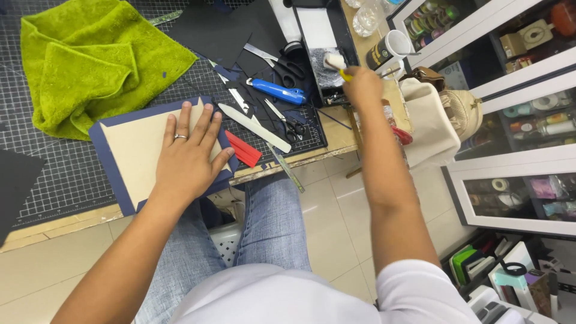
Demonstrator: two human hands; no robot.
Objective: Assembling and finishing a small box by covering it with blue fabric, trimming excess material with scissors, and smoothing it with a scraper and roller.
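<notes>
Two hands busy: left hand (189, 157) flat, fingers spread, pinning beige board (141, 150) on navy sheet (107, 157); right hand (362, 86) grips small roller (334, 62) over black tray (324, 54), likely glue-loading step; next needs rolling onto board.

The left hand (189, 157) lies flat on tan board (135, 147); the right hand (362, 86) holds a small roller (333, 61).

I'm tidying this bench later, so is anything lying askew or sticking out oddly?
Yes: a metal ruler juts past the table edge over the floor, and the green towel lies crumpled on the cutting mat.
</notes>
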